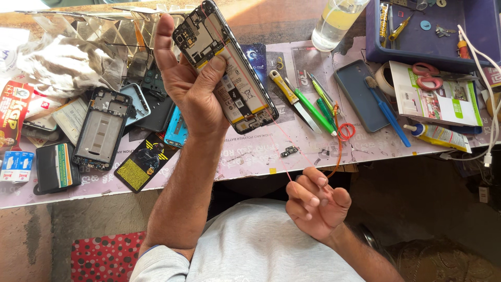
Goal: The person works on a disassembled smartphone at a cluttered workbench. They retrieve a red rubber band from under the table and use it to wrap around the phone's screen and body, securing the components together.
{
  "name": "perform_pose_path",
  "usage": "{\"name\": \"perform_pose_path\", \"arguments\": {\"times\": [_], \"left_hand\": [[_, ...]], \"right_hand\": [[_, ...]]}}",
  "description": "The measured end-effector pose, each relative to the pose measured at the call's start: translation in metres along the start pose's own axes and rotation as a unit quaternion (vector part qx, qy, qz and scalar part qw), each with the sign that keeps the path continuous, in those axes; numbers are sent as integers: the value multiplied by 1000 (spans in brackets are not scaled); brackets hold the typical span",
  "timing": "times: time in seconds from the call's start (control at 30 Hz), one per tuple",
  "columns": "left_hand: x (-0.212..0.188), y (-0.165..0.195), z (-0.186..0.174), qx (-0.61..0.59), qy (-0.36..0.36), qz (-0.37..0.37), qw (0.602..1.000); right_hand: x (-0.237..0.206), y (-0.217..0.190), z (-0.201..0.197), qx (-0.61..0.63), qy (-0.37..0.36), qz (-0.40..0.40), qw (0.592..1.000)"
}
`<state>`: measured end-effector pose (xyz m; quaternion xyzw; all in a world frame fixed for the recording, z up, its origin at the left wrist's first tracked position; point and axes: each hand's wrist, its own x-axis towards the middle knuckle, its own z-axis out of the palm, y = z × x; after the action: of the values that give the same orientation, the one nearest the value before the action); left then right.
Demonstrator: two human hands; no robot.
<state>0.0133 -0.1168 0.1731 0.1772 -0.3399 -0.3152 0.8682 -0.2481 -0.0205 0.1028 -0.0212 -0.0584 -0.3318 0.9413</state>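
Held above the counter's [250,156] near edge in a clamping left hand [190,86], opened phone [224,65]: light, stiff, fragile, probably best gripped by its side rims; thin red wire [276,151], limp, pinched in right hand [315,201] fingertips.

Bright, sharp daylight; hard shadows.

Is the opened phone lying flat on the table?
No, the left hand holds the opened phone up above the table.

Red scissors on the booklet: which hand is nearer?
Right. The right hand pinches a thin wire below the bench; the left hand, holding the opened phone, is farther from the red scissors.
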Motion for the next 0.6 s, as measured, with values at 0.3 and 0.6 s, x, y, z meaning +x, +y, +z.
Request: {"name": "perform_pose_path", "arguments": {"times": [0.3, 0.6], "left_hand": [[1, 8, 22, -20, 5, -9, 1000], [9, -3, 14, -25, 3, -10, 1000]], "right_hand": [[-1, 5, 0, 36, -68, -16, 997], [2, -3, 5, -220, -121, -69, 965]]}}
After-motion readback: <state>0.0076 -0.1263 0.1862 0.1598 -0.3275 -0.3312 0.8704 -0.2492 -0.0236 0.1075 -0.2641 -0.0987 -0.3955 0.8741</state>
